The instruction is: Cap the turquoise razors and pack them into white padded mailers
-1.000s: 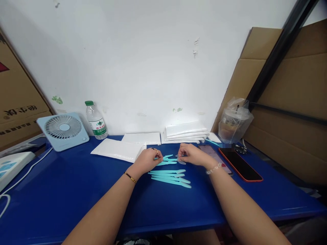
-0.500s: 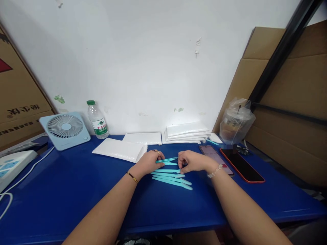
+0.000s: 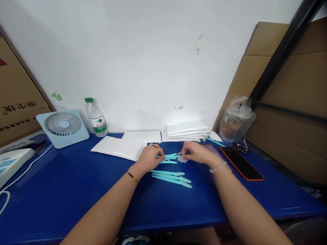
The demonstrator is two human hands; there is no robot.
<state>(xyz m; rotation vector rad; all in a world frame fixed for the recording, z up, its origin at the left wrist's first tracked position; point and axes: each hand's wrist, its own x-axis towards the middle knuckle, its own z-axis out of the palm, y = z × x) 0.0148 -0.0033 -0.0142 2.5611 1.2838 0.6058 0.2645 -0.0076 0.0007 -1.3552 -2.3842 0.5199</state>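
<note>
My left hand [image 3: 152, 157] pinches the handle end of a turquoise eyebrow razor [image 3: 174, 156] between thumb and fingers. At that razor's other end my right hand [image 3: 195, 152] is closed, its thumb and forefinger on what looks like the clear cap. Several small clear caps [image 3: 182, 160] lie on the table under my right fingertips. Other turquoise razors [image 3: 169, 162] rest just beneath the held one, partly covered by my left hand. Nearer to me, three more capped razors [image 3: 171, 179] lie fanned out side by side.
White padded envelopes lie along the wall: an open one [image 3: 117, 147] at left, a stack [image 3: 187, 130] at right. A blue fan [image 3: 63, 128] and water bottle [image 3: 96, 117] stand at left. Two phones, one red-edged [image 3: 242, 163], and a bagged drink cup [image 3: 235, 122] are at right.
One razor has left the near group and is now between my hands, farther back. My right hand has moved slightly away from me, and the clear caps have come into view.
</note>
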